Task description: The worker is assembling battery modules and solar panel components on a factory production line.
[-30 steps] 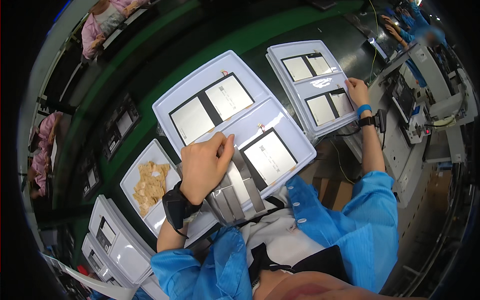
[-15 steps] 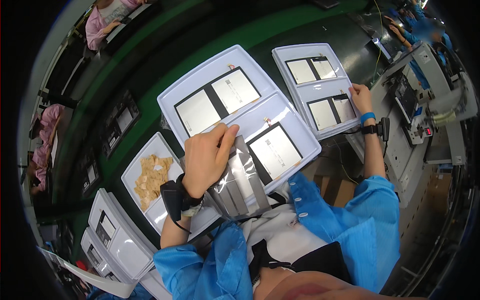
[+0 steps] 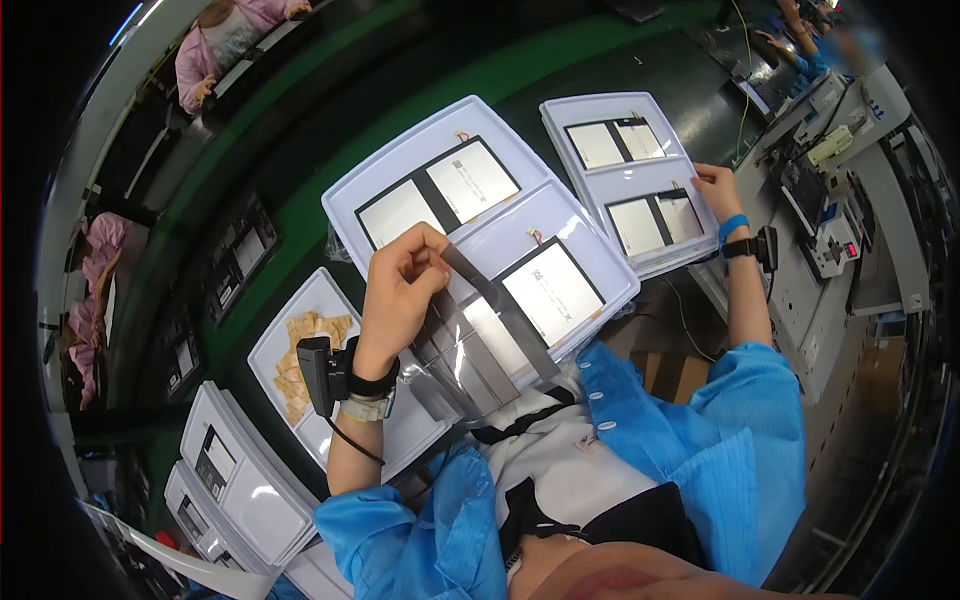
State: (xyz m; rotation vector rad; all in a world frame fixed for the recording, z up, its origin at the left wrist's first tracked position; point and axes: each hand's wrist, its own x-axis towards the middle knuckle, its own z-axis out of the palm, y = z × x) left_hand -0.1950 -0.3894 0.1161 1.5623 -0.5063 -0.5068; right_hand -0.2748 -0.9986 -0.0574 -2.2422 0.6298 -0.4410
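My left hand (image 3: 400, 290) pinches the upper end of a clear plastic film with dark grey strips (image 3: 475, 345). The film hangs at a slant over the near side of a large white tray (image 3: 590, 215), covering part of it. Two flat silver batteries with black borders lie in this tray, an upper battery (image 3: 475, 180) and a lower battery (image 3: 552, 295), each with a small coloured connector. At the right, my right hand (image 3: 718, 195) has its fingers closed on the edge of a smaller-looking white tray (image 3: 640, 178), which also holds two such batteries.
A white tray (image 3: 330, 455) with crumpled tan paper pieces (image 3: 305, 355) stands left of my left hand. Stacked white trays (image 3: 255, 500) sit at the lower left. Dark device panels (image 3: 240, 255) lie on the green bench. Equipment (image 3: 835, 245) stands right; people in pink work at far left.
My left hand has turned and shifted slightly left, and the film's upper end is now lifted and visible at the fingertips. My right hand stays at the right tray's edge.
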